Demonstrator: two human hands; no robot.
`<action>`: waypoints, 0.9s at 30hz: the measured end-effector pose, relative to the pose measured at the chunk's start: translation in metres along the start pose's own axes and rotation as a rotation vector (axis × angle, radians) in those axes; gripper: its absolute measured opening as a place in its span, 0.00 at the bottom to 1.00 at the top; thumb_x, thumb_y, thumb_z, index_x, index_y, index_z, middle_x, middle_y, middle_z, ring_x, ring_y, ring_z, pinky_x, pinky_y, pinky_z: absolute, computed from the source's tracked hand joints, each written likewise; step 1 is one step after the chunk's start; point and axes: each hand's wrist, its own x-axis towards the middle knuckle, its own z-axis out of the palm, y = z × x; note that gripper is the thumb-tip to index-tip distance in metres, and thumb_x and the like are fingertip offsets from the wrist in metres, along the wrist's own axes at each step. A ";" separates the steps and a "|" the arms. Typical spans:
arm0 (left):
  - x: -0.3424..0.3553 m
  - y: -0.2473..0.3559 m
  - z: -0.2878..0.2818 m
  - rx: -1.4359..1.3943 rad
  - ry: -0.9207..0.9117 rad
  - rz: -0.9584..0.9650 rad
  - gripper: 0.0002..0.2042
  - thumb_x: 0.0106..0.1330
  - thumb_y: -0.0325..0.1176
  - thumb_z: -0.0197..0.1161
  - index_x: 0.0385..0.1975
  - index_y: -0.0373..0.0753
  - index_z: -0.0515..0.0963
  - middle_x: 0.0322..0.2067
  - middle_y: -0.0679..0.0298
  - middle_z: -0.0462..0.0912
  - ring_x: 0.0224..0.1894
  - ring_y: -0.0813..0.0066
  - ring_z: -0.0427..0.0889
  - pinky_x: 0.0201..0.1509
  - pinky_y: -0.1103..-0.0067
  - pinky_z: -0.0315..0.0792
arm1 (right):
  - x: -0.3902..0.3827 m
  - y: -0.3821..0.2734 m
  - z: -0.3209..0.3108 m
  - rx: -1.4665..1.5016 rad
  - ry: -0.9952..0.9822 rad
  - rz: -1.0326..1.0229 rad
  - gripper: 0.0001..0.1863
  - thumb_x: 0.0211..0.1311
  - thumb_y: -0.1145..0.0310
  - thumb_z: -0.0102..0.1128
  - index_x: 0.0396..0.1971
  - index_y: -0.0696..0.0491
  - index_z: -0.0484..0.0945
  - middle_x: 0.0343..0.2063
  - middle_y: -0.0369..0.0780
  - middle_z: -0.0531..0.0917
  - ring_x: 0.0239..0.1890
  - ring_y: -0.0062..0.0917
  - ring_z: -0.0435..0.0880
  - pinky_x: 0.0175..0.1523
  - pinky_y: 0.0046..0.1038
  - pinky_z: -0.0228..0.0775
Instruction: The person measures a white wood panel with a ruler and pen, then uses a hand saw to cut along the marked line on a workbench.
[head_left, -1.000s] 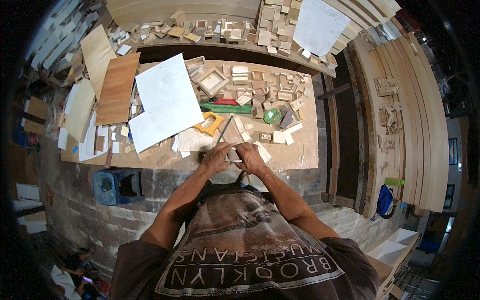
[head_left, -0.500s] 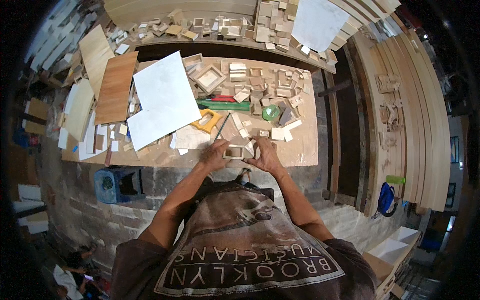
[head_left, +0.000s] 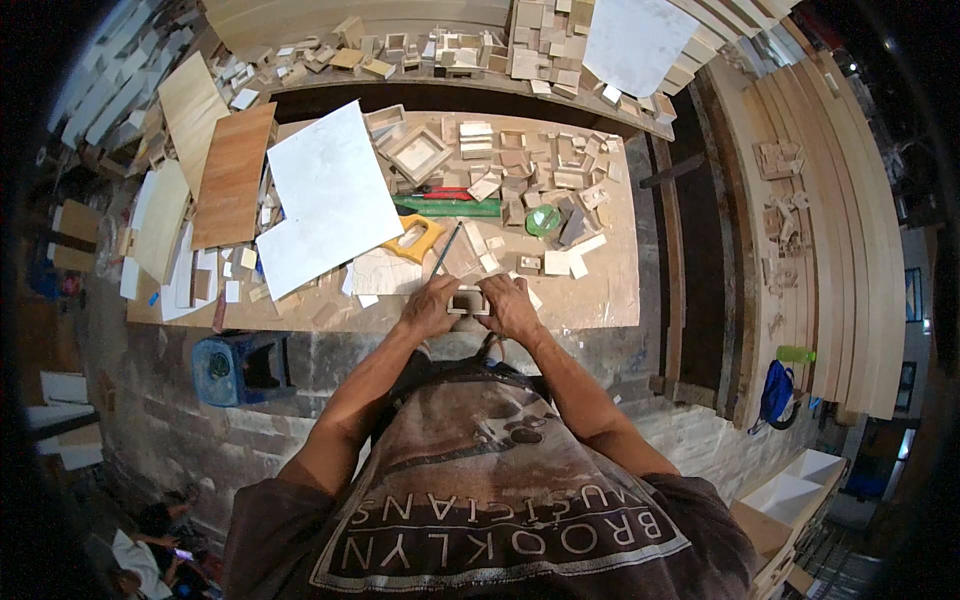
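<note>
My left hand [head_left: 428,308] and my right hand [head_left: 510,308] grip opposite ends of a small rectangular wooden box [head_left: 467,310] at the front edge of the worktable [head_left: 580,310]. Just beyond my fingers lie a slim pencil-like stick [head_left: 446,247] and a pale plywood piece [head_left: 385,276]. Farther back are a yellow saw handle [head_left: 425,240], a green strip [head_left: 445,208], a red tool [head_left: 445,192], a green tape roll [head_left: 543,220] and many small wood blocks and boxes [head_left: 420,152].
A big white sheet [head_left: 325,200] and brown panel [head_left: 230,175] cover the left side. A back shelf [head_left: 630,125] holds wood pieces; long boards [head_left: 840,240] are at right. A blue stool [head_left: 225,368] stands below the table. Another person [head_left: 160,525] is at the lower left.
The small box was held low between both hands, then my right hand spread apart toward its right. Now that hand has moved back left and both hands close on the box.
</note>
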 end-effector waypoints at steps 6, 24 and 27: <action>0.003 -0.004 0.003 0.012 0.025 0.030 0.25 0.48 0.28 0.73 0.49 0.35 0.77 0.46 0.57 0.79 0.53 0.55 0.78 0.55 0.67 0.77 | -0.002 0.000 0.002 0.009 0.106 -0.043 0.30 0.45 0.60 0.76 0.49 0.53 0.76 0.48 0.41 0.80 0.57 0.38 0.75 0.56 0.46 0.63; 0.002 -0.001 0.002 0.115 0.022 0.101 0.30 0.45 0.29 0.76 0.52 0.33 0.76 0.51 0.57 0.79 0.58 0.57 0.75 0.58 0.68 0.76 | -0.072 0.031 0.010 0.012 0.247 0.331 0.31 0.55 0.60 0.71 0.59 0.51 0.72 0.60 0.49 0.72 0.63 0.47 0.69 0.63 0.50 0.63; 0.003 -0.005 0.004 0.119 0.015 0.110 0.30 0.45 0.29 0.76 0.52 0.33 0.76 0.51 0.57 0.79 0.57 0.57 0.76 0.58 0.68 0.76 | -0.066 0.037 0.011 0.103 0.227 0.297 0.30 0.54 0.65 0.71 0.59 0.51 0.73 0.59 0.51 0.71 0.62 0.50 0.68 0.64 0.48 0.63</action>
